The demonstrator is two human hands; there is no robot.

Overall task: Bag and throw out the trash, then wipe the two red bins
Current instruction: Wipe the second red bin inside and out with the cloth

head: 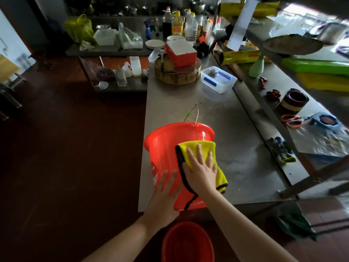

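A red bin (164, 148) lies on its side at the near left corner of the steel table (236, 148), its mouth facing away and its wire handle sticking up. My left hand (163, 197) lies flat against its base end, fingers spread. My right hand (201, 167) presses a yellow cloth with black edging (207, 148) flat onto the bin's side. A second red bin (187, 242) stands on the floor below the table edge, between my forearms.
A round wooden chopping block (177, 72) with red boxes (180, 52) sits at the table's far end, beside a clear plastic container (218, 79). Gloves (281, 150), scissors (291, 121) and bowls (293, 101) lie on the right shelf. Dark floor lies left.
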